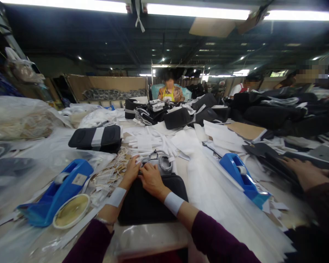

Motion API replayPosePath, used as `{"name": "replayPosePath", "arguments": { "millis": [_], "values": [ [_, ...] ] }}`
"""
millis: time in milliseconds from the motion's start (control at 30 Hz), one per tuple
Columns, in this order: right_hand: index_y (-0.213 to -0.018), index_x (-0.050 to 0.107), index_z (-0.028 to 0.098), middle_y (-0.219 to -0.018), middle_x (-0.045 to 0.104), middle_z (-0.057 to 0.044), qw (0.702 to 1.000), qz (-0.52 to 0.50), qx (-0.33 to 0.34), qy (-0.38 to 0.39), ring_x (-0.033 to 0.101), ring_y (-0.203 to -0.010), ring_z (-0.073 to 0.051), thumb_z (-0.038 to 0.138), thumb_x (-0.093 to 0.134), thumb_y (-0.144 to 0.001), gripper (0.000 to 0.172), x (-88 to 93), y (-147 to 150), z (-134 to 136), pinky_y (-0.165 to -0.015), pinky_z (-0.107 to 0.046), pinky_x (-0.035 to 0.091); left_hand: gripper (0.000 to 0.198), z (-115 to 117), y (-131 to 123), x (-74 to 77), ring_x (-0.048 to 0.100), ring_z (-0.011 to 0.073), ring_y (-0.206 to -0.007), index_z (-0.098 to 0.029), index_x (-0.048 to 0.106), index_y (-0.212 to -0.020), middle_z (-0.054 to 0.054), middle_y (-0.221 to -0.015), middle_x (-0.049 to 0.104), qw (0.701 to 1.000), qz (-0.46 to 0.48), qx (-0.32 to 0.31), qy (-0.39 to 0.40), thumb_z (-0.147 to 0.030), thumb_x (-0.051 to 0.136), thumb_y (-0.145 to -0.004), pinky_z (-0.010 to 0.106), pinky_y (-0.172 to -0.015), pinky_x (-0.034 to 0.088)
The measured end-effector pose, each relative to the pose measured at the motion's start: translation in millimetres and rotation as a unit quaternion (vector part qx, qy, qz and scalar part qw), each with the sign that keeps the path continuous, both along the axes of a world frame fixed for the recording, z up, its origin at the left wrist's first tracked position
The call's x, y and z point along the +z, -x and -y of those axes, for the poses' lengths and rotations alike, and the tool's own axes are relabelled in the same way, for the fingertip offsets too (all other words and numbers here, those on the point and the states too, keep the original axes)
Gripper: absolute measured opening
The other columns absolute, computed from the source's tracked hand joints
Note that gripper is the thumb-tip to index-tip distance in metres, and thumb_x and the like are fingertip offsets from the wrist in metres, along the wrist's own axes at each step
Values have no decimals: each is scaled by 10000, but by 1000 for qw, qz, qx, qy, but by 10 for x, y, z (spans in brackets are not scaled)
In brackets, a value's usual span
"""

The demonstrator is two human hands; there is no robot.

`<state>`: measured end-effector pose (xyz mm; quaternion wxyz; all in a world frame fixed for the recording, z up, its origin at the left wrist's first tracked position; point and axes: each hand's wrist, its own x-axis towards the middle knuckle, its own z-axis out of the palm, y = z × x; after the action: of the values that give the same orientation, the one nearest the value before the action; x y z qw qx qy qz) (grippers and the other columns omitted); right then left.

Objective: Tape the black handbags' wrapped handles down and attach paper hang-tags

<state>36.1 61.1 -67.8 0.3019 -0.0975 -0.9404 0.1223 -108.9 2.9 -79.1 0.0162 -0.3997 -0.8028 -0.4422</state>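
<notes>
A flat black pouch (142, 204) lies on the table right in front of me. My left hand (132, 170) and my right hand (151, 179) meet at its far edge, fingers curled and pinched together on that edge. Both wrists carry white bands, above dark purple sleeves. Just beyond my fingertips lies a small grey metal part (164, 163), and a heap of cream paper tags (109, 175) sits to the left of my left hand.
Blue tape dispensers stand at left (59, 191) and right (242, 177), with a tape roll (71, 211) by the left one. Another person's hand (304, 171) rests at right. White sheets (224, 204), a black case (95, 138), plastic bags (19, 117) and seated workers fill the rest.
</notes>
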Motion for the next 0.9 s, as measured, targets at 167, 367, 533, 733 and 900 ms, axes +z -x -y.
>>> {"name": "replayPosePath", "arguments": {
  "millis": [167,367,533,733,900],
  "values": [
    [-1157,562,160,-1272,507,-132,973,-137,-173,65,418,-1181,-266,132,520,-873,288,43,-191,24,-1021,-426,310,423,34,-274,71,399,304,-1198,-218,611,-1204,119,-1279,509,989,-141,12,36,-118,418,-841,501,-1029,307],
    [-1289,480,122,-1127,606,-156,961,-22,-271,51,487,-1087,-309,121,517,-853,437,9,-337,-113,-992,-517,278,409,32,-347,76,437,285,-1104,-224,679,-977,80,-1199,573,970,-223,-12,95,-7,389,-787,439,-921,375],
    [-1188,524,184,-1118,633,-75,982,0,-168,91,527,-1051,-238,154,533,-863,327,27,-384,-229,-978,-440,303,417,5,-354,54,432,303,-1076,-222,668,-984,88,-1198,564,961,-249,12,123,5,387,-775,440,-868,395],
    [-1221,543,147,-1131,595,-136,986,49,-157,-3,487,-1067,-272,94,472,-871,361,-34,-463,-165,-975,-465,317,404,10,-390,89,432,313,-1089,-220,665,-1008,108,-1211,559,956,-258,17,138,-12,392,-796,442,-866,406],
    [-1267,536,128,-1275,513,-151,991,15,-83,-101,410,-1148,-288,98,446,-892,387,-114,-566,21,-988,-436,336,375,-7,-382,67,423,326,-1094,-212,664,-1013,114,-1219,563,959,-252,9,130,-47,393,-814,469,-871,402]
  ]
}}
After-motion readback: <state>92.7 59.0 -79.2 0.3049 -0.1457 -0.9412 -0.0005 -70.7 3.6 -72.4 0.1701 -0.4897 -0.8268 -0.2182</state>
